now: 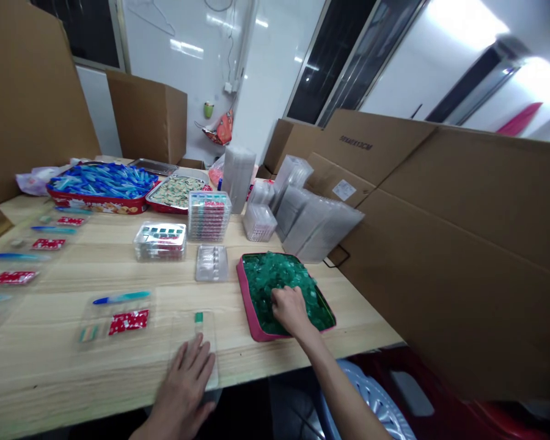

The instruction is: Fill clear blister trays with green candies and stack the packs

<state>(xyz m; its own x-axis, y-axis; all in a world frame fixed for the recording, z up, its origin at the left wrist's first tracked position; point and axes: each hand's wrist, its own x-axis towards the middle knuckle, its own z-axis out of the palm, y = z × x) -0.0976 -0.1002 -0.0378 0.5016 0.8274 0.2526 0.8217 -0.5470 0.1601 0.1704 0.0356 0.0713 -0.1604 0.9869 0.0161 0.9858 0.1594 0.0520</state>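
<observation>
The left hand [186, 382] lies open and flat, palm down, on the near end of a clear plastic tray [183, 327] at the front edge of the table [50, 373]. The right hand [289, 310] is sunk into the heap of green pieces [279, 275] in a pink tin [250, 311] just to the right, fingers curled downward. Whether they have closed on a piece is hidden by the heap.

The clear tray holds a single green piece [198, 317] at its far end and otherwise looks bare. Just to its left, a neighbouring tray [96, 315] carries a blue pen [121, 297], a red packet [128, 321] and a small pale piece. Similar filled trays run along the left side of the table [13, 278].

Judging by that neighbour, the tray under the left hand is barely begun. Farther back stand a low stack of finished packs [160, 239], a taller stack [209, 215] and a red tin [98, 205] heaped with blue pens [103, 179].
</observation>
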